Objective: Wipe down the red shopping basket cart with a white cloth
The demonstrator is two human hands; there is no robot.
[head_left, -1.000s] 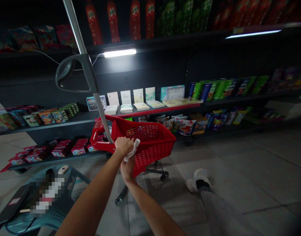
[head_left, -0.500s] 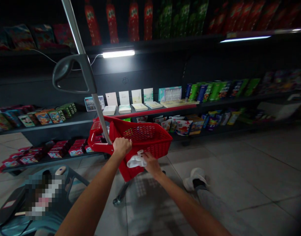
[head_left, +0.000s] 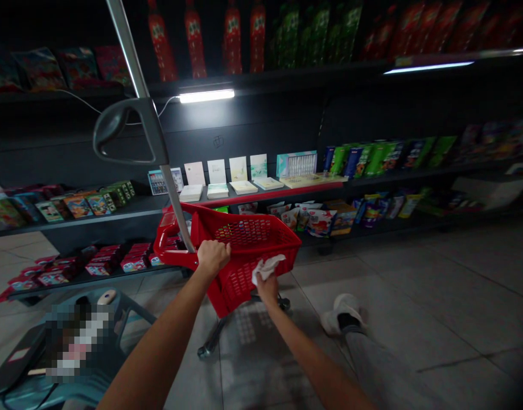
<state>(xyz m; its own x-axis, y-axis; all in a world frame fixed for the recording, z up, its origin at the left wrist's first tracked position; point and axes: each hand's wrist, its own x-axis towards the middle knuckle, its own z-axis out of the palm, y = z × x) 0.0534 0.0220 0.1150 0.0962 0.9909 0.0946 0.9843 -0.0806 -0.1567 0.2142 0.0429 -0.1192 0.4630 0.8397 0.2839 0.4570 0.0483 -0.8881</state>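
Observation:
A red plastic shopping basket on wheels (head_left: 261, 236) stands on the floor in front of me, tilted. My left hand (head_left: 212, 256) is closed round its near rim, beside the grey pull handle (head_left: 135, 128) that rises up to the left. My right hand (head_left: 266, 283) grips a crumpled white cloth (head_left: 267, 266) and presses it against the basket's near side wall.
Dark shelves (head_left: 287, 191) with notebooks, snack packs and boxes run behind the basket. A blue-grey stool (head_left: 94, 341) with dark things on it sits at the lower left. My leg and white shoe (head_left: 344, 316) lie on the tiled floor to the right.
My right hand with the cloth slid from under my left hand to the right, along the basket's side and then up. My left hand kept its grip on the rim.

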